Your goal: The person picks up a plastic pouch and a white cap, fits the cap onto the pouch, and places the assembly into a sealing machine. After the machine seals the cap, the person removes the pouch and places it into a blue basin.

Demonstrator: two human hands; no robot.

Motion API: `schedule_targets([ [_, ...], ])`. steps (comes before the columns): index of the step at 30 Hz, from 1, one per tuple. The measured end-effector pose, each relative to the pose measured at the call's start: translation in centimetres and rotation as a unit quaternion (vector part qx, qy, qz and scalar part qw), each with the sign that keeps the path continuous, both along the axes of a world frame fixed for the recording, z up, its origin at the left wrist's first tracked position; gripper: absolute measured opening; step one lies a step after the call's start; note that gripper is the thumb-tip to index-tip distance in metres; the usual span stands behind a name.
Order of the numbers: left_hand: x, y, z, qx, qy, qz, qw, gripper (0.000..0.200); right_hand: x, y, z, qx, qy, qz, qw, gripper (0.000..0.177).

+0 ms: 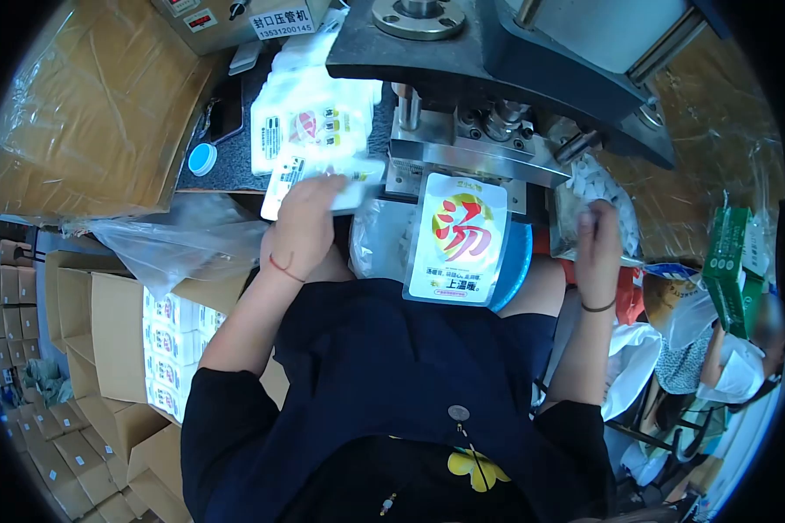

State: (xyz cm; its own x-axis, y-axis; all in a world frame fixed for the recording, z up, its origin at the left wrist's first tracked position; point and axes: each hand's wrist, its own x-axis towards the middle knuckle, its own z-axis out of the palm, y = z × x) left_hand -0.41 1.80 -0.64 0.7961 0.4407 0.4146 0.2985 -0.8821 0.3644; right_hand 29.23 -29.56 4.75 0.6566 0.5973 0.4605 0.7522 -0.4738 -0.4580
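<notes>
My left hand (pixel 310 218) is closed on a white printed pouch (pixel 281 187), blurred at its right end, in front of a stack of similar pouches (pixel 310 131). Another pouch (pixel 458 240), with a large red character on a yellow-green circle, hangs from the front of the metal press fixture (pixel 475 157), apart from both hands. At the right, my right hand (pixel 598 248) is raised beside a clear bag of small white pieces (pixel 619 209). Its fingers are pressed together, and whatever they may hold is too small to make out.
The dark press machine (pixel 532 78) overhangs the work area. A blue cap (pixel 202 159) and a dark phone (pixel 228 113) lie at the bench's left. Below is a blue-rimmed tub (pixel 523 266). An open carton (pixel 118 336) holds packed pouches. A person (pixel 715 362) sits at far right.
</notes>
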Motion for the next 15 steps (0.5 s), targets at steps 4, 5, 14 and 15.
schedule_targets([
  [4, 1.0, -2.0, 0.2, -0.382, -0.085, -0.001, 0.920, 0.016, -3.8, 4.0, 0.1, -0.007, -0.007, 0.262, 0.965, 0.018],
  [5, 1.5, -3.2, 0.5, -0.456, -0.076, -0.022, 0.886, 0.014, -4.7, 5.0, 1.0, -0.008, 0.047, 0.310, 0.949, 0.015],
  [14, 5.7, -10.7, 1.6, -0.669, 0.019, -0.168, 0.724, 0.032, -5.2, 7.1, 3.2, 0.028, 0.040, 0.295, 0.954, 0.013],
  [15, 5.8, -11.3, 1.5, -0.706, 0.001, -0.185, 0.684, 0.034, -4.5, 6.6, 3.5, 0.003, 0.059, 0.314, 0.947, 0.015],
])
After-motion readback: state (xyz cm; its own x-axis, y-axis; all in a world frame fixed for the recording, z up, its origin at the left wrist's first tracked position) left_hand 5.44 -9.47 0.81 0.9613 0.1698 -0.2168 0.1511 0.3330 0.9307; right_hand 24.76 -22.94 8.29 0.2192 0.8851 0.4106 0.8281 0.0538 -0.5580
